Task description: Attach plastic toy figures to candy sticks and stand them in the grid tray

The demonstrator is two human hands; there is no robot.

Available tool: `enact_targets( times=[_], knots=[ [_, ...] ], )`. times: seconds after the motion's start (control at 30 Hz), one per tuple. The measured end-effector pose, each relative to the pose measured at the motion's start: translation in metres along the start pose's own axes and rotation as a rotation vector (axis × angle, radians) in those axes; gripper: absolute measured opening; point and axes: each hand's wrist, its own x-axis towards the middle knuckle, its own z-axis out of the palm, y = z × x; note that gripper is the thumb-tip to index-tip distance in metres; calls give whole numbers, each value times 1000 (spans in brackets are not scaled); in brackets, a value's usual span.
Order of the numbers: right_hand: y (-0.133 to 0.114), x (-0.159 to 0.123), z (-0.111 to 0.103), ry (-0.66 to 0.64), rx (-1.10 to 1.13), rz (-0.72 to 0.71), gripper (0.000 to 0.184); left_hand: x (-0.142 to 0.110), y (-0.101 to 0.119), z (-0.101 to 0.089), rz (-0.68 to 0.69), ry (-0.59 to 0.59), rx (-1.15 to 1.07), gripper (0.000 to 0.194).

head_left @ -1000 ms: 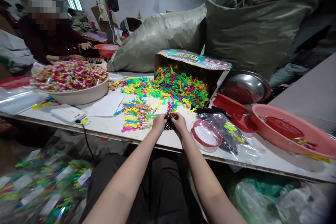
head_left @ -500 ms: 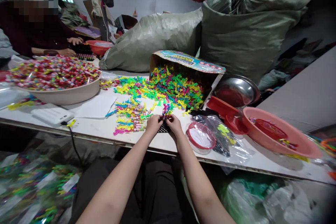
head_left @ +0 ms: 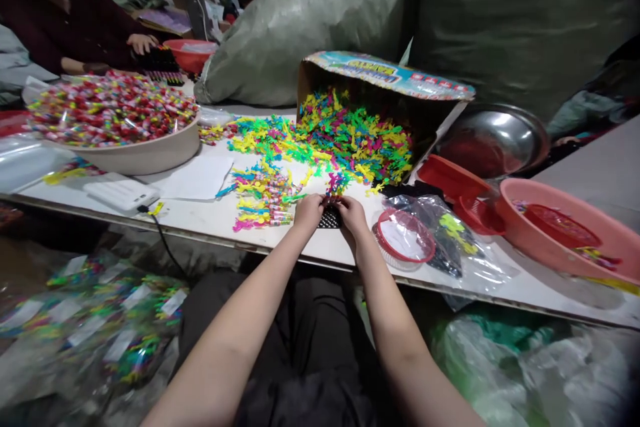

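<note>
My left hand [head_left: 309, 213] and my right hand [head_left: 354, 215] meet close together at the front of the table. Both have fingers closed in a pinch over a black holder with a grid of holes [head_left: 330, 219]. What lies between the fingertips is too small to make out. Just beyond them stand pink and blue plastic figures [head_left: 337, 183]. To the left of my left hand, rows of small tubes with colourful figures on their ends [head_left: 267, 197] lie on the table. Behind, a tipped cardboard box [head_left: 440, 103] spills a heap of loose plastic figures [head_left: 355, 140].
A beige basin [head_left: 145, 157] of wrapped tubes, a white power bank [head_left: 123, 192] and a paper sheet [head_left: 193, 177] are left. A red-rimmed basket [head_left: 405, 240], plastic bag [head_left: 480, 267], pink basin [head_left: 560, 247] and steel bowl [head_left: 500, 140] stand right. A co-worker's hand [head_left: 142, 43] shows far left.
The view has tilted downward and turned a little left, so the table sits higher and further right. My hands stay together over the black holder, their fingers still pinched.
</note>
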Motion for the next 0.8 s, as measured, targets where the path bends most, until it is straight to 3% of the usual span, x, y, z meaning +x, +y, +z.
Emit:
enact_targets(
  times=[0.43, 0.63, 0.8],
  knots=[
    [-3, -2, 1, -16, -24, -9, 22, -8, 13, -9, -2, 26, 49, 26],
    [-1, -2, 2, -15, -19, -30, 21, -24, 14, -50, -85, 137, 179, 38],
    [2, -1, 4, -9, -13, -46, 20, -20, -9, -80, -188, 99, 230, 23]
  ],
)
